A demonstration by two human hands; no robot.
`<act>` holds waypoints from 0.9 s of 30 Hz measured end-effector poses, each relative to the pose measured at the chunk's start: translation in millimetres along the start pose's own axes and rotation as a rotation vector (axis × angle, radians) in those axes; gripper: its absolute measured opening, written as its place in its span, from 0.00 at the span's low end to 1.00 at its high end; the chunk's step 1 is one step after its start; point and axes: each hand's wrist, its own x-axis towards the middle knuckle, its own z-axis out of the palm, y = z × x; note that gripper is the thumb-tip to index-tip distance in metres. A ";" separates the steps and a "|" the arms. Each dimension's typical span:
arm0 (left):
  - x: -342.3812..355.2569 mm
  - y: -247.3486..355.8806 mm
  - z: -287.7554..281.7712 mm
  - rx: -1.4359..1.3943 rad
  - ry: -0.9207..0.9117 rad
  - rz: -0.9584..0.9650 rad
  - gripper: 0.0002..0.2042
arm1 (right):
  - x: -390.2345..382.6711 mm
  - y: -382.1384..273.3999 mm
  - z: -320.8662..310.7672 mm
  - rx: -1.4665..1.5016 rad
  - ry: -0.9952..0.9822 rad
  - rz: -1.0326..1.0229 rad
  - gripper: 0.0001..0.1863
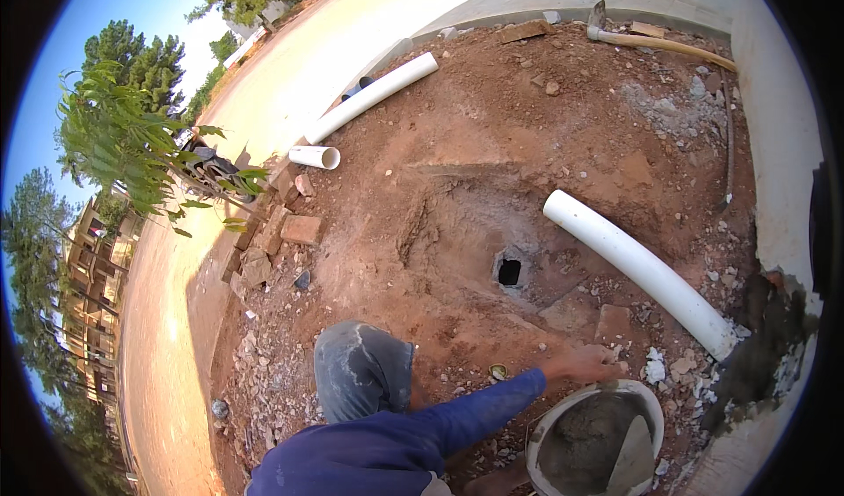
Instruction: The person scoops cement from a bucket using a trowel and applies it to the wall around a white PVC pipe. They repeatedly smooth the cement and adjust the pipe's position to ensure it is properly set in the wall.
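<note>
A square hole (509,272) sits within the shallow earthen pit (457,232). Rightward, the left hand (585,364) is just beside the white-rimmed bucket (534,454); I cannot tell either hand's grasp. Grey mortar (576,439) fills the bucket, a trowel blade (635,461) at its right.

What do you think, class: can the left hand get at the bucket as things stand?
Yes, most likely: the left hand is stretched out close to the bucket, and nothing visible blocks the way between them.
</note>
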 end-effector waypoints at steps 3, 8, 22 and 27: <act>-27.6 -27.3 17.8 0.031 0.009 0.030 0.35 | -5.6 -16.7 5.3 -0.157 -0.017 0.048 0.21; -51.7 -16.9 28.5 0.009 0.040 -0.054 0.30 | 16.3 29.3 48.6 -0.538 0.127 0.003 0.24; -103.5 -10.5 77.4 -0.272 0.596 -0.096 0.18 | -17.1 -69.2 29.8 -0.702 0.361 0.099 0.14; -100.7 -20.8 82.9 -0.267 0.635 -0.044 0.18 | -8.3 -76.9 23.0 -0.721 0.340 0.096 0.12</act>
